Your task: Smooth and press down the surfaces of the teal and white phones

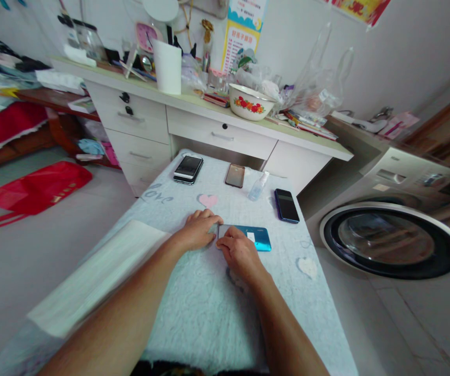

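Note:
A blue smartphone lies back up on the cloth-covered table, with a small white patch on its back. At its left end, my left hand steadies it, thumb and forefinger at the edge. My right hand is over the phone's left half, fingertips pinched together near that same end. Whatever is between them, if anything, is too small to make out. Beyond my hands stand a clear spray bottle and a brown phone case. A dark phone lies to the right.
Stacked phones lie at the table's far left. A white folded cloth or paper sheet stretches along the left side under my forearm. Behind is a cabinet bearing a floral bowl; a washing machine stands right.

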Tool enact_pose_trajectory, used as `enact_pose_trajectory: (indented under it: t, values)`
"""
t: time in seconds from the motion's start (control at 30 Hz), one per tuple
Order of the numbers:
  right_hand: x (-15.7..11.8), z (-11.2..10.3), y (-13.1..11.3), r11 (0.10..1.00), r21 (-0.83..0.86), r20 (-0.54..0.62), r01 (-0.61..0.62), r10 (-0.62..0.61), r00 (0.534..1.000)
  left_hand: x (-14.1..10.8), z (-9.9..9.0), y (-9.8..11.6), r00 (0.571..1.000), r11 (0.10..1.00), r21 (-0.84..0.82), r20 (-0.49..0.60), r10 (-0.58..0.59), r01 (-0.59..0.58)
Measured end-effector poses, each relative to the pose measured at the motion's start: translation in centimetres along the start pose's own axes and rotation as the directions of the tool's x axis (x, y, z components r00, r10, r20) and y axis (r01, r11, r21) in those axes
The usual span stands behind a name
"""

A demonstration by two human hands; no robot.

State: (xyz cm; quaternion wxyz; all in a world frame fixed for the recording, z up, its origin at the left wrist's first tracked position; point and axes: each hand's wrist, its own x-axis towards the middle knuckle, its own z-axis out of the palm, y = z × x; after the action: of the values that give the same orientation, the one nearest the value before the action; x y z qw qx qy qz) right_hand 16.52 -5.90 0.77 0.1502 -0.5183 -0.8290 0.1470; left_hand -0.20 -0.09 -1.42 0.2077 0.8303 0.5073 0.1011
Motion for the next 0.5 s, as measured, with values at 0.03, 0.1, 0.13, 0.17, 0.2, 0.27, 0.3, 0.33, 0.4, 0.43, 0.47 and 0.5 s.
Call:
enact_pose_trajectory:
  t: [0.03, 0.1, 0.13, 0.17, 0.2, 0.27, 0.3, 0.33, 0.4, 0.43, 0.47, 0.5]
  values:
    - [-0.1, -0.1, 0.0, 1.0, 0.009, 0.003, 0.008, -0.008, 1.0, 0.0, 0.0, 0.0, 1.0, 1.0, 0.002, 0.0, -0.002, 0.002]
    - [-0.3, -0.1, 0.0, 1.0, 0.024, 0.009, 0.02, -0.02, 1.0, 0.0, 0.0, 0.0, 1.0, 1.0, 0.007, 0.002, -0.004, 0.004]
    - [-0.3, -0.2, 0.1, 0.999, 0.03, 0.012, 0.022, -0.022, 1.0, 0.0, 0.0, 0.0, 1.0, 1.0, 0.008, 0.003, -0.003, 0.003]
    - [-0.3, -0.2, 0.1, 0.999, 0.033, 0.015, 0.02, -0.02, 1.0, 0.0, 0.0, 0.0, 1.0, 1.0, 0.01, 0.004, 0.0, 0.0]
    - [-0.2, -0.2, 0.1, 0.999, 0.034, 0.016, 0.015, -0.016, 1.0, 0.0, 0.0, 0.0, 1.0, 1.0, 0.012, 0.005, 0.004, -0.004]
    - [0.0, -0.1, 0.1, 1.0, 0.025, 0.015, 0.0, -0.001, 1.0, 0.0, 0.0, 0.0, 1.0, 1.0, 0.014, 0.005, 0.01, -0.01]
    - [0.1, 0.0, 0.1, 1.0, 0.015, 0.011, -0.009, 0.008, 1.0, 0.0, 0.0, 0.0, 1.0, 1.0, 0.014, 0.004, 0.009, -0.009]
    - [0.3, 0.1, 0.1, 1.0, 0.001, 0.006, -0.018, 0.018, 1.0, 0.0, 0.0, 0.0, 1.0, 1.0, 0.014, 0.003, 0.006, -0.006]
    - [0.6, 0.4, 0.1, 0.999, -0.025, -0.009, -0.042, 0.042, 0.999, 0.0, 0.0, 0.1, 1.0, 1.0, 0.013, -0.001, 0.0, 0.0]
    - [0.7, 0.5, 0.2, 0.998, -0.036, -0.017, -0.055, 0.055, 0.998, 0.0, 0.0, 0.1, 1.0, 1.0, 0.012, -0.004, -0.001, 0.001]
    - [0.9, 0.6, 0.2, 0.996, -0.045, -0.023, -0.071, 0.07, 0.997, 0.0, 0.0, 0.2, 1.0, 1.0, 0.011, -0.007, -0.001, 0.001]
    - [1.0, 0.7, 0.3, 0.995, -0.052, -0.028, -0.087, 0.085, 0.996, 0.0, 0.0, 0.2, 1.0, 1.0, 0.012, -0.008, -0.001, 0.002]
